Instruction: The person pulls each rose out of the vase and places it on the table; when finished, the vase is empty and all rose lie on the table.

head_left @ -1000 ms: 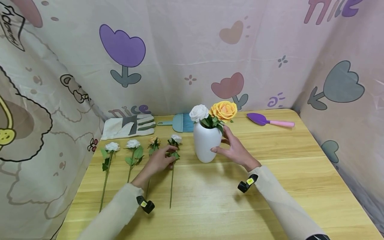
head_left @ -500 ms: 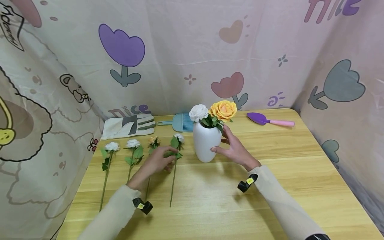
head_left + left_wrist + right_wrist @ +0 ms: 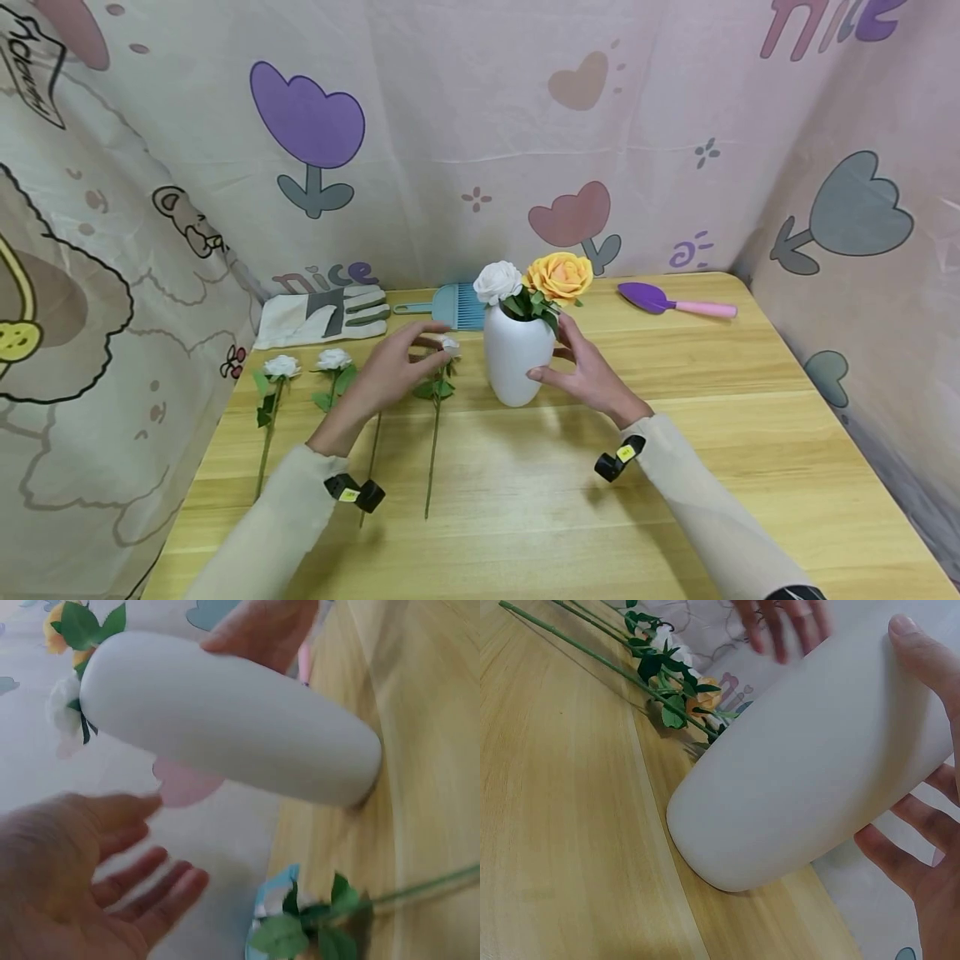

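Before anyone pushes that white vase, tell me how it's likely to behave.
The white vase would probably tip rather than slide if pushed high, since it stands tall and narrows toward its base. The white rose and yellow rose above its rim likely make it top-heavy. Its smooth, rounded wall may be slippery, though the right hand holds its side.

We identify the vase point(image 3: 517, 358) as plain white. From it, we read a white rose point(image 3: 498, 282) at 11 o'clock, a yellow-orange rose point(image 3: 559, 278) at 1, a purple trowel point(image 3: 660, 302) with pink handle point(image 3: 707, 309) at 2, and a white-and-grey glove point(image 3: 322, 317) at 9.
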A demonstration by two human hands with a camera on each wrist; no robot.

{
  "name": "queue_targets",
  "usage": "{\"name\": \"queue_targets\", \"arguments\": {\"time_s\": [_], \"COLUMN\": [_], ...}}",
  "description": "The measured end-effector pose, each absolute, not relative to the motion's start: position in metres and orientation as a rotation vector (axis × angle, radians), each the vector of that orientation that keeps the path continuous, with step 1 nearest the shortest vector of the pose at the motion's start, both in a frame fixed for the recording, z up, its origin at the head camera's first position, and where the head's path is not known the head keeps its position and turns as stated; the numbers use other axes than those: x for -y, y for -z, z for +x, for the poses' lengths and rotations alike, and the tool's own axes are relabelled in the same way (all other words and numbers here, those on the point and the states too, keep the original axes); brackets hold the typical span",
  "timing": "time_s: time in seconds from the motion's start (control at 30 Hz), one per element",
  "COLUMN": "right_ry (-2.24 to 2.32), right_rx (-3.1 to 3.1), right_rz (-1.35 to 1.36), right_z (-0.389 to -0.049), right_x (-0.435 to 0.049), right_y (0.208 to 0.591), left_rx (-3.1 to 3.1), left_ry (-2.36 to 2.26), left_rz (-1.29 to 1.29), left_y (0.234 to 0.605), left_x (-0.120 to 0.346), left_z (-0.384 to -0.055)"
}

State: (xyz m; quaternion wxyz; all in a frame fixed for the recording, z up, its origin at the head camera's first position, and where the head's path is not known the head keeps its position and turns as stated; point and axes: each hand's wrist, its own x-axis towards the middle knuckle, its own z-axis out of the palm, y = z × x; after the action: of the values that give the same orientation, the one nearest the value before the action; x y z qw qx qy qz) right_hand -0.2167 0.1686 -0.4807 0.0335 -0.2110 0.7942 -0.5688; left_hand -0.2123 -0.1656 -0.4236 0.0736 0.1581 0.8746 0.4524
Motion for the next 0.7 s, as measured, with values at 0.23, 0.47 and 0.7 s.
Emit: {"name": "queue_targets", "arguments": {"time_s": [0.23,0.47,0.7], "right_ry": [1.749,1.730,1.723], "right_rx": [-2.443,-2.463,-2.468], "right_rz": [-0.647,-0.651,-0.638], "right_z": [-0.217,-0.218,-0.217], "right_x": [-0.169,-0.169,-0.170], "right_y": [0.480,0.481,0.479], "left_rx": [-2.446,-2.379,-2.315], "left_ry": [-1.578,-1.613,-1.693], "left_rz": [0.633,0.640,0.632], "left_y": [0.423,0.434,0.442], "left_x": [0.136,0.113,0.100], "left_z": [-0.217,-0.220,-0.221]}}
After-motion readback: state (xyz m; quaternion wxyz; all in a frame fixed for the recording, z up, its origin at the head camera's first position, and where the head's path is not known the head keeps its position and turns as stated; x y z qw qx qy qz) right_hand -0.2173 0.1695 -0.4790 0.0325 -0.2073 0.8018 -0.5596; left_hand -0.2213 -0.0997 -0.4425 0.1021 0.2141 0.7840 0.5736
